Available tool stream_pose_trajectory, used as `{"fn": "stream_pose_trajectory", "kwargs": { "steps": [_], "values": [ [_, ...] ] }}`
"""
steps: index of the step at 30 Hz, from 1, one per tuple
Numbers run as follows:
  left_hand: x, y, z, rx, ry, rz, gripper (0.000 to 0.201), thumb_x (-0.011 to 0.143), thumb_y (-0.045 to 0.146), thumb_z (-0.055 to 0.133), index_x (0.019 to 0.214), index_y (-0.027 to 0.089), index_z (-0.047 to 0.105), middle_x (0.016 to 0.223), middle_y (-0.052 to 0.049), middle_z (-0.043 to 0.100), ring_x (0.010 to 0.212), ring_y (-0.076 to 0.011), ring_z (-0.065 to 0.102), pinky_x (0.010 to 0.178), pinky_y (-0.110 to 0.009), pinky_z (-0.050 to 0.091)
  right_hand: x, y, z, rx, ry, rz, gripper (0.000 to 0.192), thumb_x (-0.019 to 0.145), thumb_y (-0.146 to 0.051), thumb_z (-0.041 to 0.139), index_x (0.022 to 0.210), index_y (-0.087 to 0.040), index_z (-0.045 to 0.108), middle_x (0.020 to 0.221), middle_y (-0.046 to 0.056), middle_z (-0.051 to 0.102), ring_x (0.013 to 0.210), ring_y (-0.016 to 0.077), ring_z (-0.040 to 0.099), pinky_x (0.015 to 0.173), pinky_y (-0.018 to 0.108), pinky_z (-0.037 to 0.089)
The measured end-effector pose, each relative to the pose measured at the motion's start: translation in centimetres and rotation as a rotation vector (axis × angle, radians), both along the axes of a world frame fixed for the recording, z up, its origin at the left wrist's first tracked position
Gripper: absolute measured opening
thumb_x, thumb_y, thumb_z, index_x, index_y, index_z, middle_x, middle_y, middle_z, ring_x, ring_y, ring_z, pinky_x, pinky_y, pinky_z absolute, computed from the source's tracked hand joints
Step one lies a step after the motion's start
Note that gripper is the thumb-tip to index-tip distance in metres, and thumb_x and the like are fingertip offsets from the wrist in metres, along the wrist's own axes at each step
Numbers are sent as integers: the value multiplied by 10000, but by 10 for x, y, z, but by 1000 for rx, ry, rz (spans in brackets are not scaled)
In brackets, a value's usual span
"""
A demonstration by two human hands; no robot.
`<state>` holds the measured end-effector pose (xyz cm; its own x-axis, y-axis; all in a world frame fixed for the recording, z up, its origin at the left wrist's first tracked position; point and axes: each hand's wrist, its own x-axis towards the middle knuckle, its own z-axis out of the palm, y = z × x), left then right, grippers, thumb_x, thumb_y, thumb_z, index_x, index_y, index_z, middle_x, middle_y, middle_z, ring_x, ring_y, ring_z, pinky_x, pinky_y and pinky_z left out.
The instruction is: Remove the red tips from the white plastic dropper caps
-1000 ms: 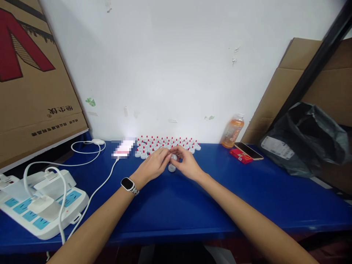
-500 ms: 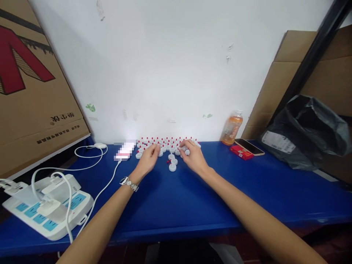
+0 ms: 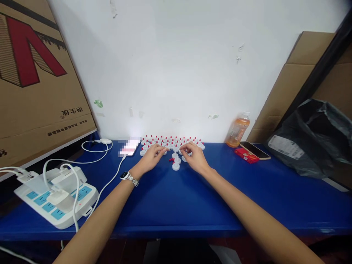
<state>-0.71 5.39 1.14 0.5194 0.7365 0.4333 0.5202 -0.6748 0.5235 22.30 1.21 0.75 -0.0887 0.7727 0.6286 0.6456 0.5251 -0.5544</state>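
Note:
My left hand (image 3: pixel 153 157) lies low over the left part of a group of white caps with red tips (image 3: pixel 172 140). Its fingers are stretched forward and the thumb points at a cap near the middle. Opposite it, my right hand (image 3: pixel 194 158) is curled, thumb and forefinger brought together above a white cap (image 3: pixel 184 158). What sits in that pinch is too small to make out. Between the hands, plain white caps (image 3: pixel 175 167) stand in a short column towards me. Several loose small red tips (image 3: pixel 172 160) lie beside them.
A lit phone (image 3: pixel 130 147) on a charging cable and a white power strip (image 3: pixel 60 205) are on the left. To the right are an orange drink bottle (image 3: pixel 238 130), a red packet (image 3: pixel 246 155), another phone (image 3: pixel 257 150) and a dark plastic bag (image 3: pixel 310 143). A wall borders the blue table (image 3: pixel 176 205).
The view has shifted a little to the left. My left hand has gone from a pinch to stretched fingers lower over the caps. My right hand stays curled near the same caps.

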Motion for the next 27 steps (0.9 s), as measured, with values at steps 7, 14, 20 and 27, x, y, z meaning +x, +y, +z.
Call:
{"fn": "stream_pose_trajectory", "kwargs": {
  "steps": [7, 14, 20, 27],
  "values": [
    [-8, -1, 8, 2, 44, 13, 465, 989, 501, 363, 993, 212, 728, 894, -55, 615, 829, -199, 557, 790, -340, 438, 23, 5, -2, -248, -204, -247, 207, 841, -382, 613, 934, -202, 657, 818, 37, 637, 719, 166, 582, 648, 271, 399],
    [11, -9, 2, 1, 98, -71, 429, 984, 483, 393, 905, 197, 702, 868, -54, 619, 828, -203, 554, 760, -340, 432, 22, -1, -10, -433, -177, -133, 223, 837, -406, 617, 874, -186, 630, 679, 2, 649, 594, 133, 569, 561, 235, 369],
    [17, -13, 1, 6, 67, -94, 385, 978, 464, 419, 903, 188, 676, 899, -55, 635, 828, -191, 562, 760, -334, 435, 19, -13, -6, -397, -164, -139, 148, 763, -304, 678, 834, -174, 668, 699, 13, 667, 618, 146, 586, 581, 248, 391],
    [19, -23, 13, -102, -155, -76, 340, 948, 469, 496, 1132, 210, 618, 922, -33, 670, 794, -164, 593, 702, -282, 446, -12, -23, 4, -170, 200, 80, 265, 775, -295, 676, 1018, -225, 599, 990, 17, 722, 864, 172, 672, 710, 269, 475]
  ]
}}
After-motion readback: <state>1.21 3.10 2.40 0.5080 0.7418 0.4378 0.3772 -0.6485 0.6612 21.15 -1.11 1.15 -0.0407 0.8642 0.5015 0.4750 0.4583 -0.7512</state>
